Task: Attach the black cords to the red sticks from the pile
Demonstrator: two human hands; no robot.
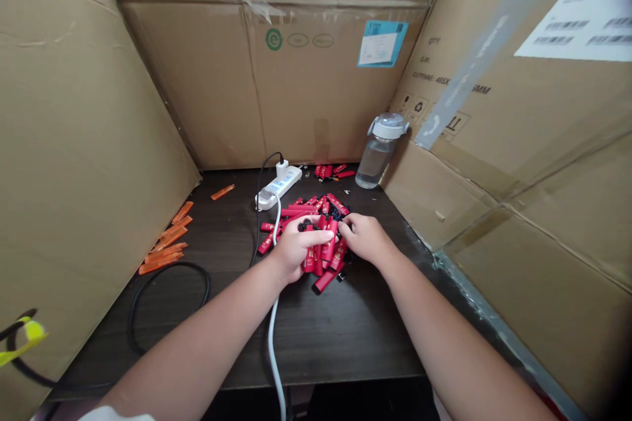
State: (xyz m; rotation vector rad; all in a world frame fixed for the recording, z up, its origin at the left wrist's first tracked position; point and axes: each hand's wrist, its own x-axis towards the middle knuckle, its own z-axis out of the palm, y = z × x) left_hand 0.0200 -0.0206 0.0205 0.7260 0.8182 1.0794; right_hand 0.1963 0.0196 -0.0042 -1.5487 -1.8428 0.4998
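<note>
A heap of small red oblong pieces [296,212] with pale lettering and some black ends lies on the dark table. They resemble lighters, but the exact kind is too small to tell. My left hand [295,247] is closed around several of these red pieces [328,243], its thumb lying across them. Just to the right, my right hand [364,235] has its fingers curled together at the edge of the bunch. Whatever its fingertips pinch, if anything, is hidden. Small black and dark bits [338,214] show among the heap.
Behind the heap stand a white power strip [291,179] with plugs and a clear water bottle [376,158]. More red pieces [326,172] lie at the back. Orange strips [168,237] and a looped black cable [132,309] are at left. A white cable [273,335] crosses the table; cardboard walls [197,79] surround it.
</note>
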